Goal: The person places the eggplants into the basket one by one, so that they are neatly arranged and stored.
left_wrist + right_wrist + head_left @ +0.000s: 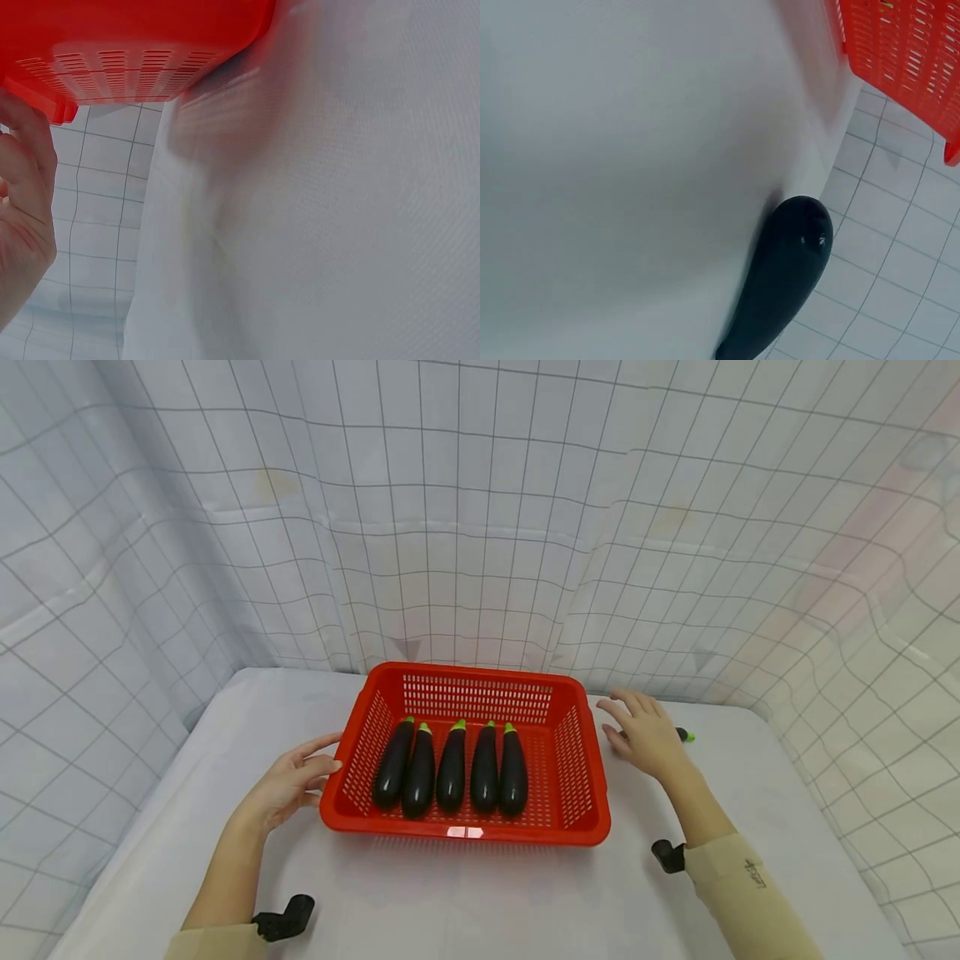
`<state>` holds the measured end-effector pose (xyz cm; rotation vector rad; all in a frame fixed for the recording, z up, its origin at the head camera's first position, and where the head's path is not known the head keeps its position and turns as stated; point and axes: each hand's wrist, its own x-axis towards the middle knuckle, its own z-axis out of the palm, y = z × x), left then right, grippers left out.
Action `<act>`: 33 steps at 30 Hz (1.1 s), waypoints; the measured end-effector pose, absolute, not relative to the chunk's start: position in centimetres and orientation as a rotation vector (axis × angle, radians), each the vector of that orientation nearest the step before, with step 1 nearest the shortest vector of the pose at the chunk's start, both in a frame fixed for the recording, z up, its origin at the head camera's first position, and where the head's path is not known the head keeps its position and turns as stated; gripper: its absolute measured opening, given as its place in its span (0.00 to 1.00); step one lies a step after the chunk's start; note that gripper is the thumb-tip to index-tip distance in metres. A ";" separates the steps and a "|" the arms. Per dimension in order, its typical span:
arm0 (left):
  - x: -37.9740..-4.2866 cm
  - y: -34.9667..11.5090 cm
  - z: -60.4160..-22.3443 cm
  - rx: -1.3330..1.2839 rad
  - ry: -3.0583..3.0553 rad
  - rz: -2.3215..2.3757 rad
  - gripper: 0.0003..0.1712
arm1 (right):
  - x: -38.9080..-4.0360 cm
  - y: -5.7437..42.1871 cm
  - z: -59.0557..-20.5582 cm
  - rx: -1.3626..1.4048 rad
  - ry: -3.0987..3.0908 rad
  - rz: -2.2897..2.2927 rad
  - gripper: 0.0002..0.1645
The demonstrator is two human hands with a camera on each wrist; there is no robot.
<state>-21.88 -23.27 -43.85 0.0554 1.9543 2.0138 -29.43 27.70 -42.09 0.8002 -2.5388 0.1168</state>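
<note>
A red plastic basket holds several dark eggplants, laid side by side with their green stem ends toward the back. My left hand is at the basket's left rim, its loosely bent fingers touching the outside. In the left wrist view, fingers show just below the rim. My right hand hovers just beyond the basket's right side, fingers spread and slightly bent, holding nothing. Beneath it, another eggplant lies on the table, mostly hidden by the hand in the head view, with its green stem pointing right.
The basket stands on a white-covered table, toward its back edge. White grid-patterned sheeting hangs behind and along both sides. Inside the basket, bare slatted floor shows right of the eggplants. Both wrists carry black camera mounts.
</note>
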 end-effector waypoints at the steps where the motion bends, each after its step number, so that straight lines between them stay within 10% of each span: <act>1: -21.9 -23.3 -43.8 0.055 1.953 2.015 0.34 | -29.4 27.9 -42.2 0.792 -2.546 0.124 0.21; 33: -21.8 -23.1 -43.8 0.036 1.944 2.026 0.34 | -29.4 32.3 -47.1 0.589 -2.887 0.133 0.33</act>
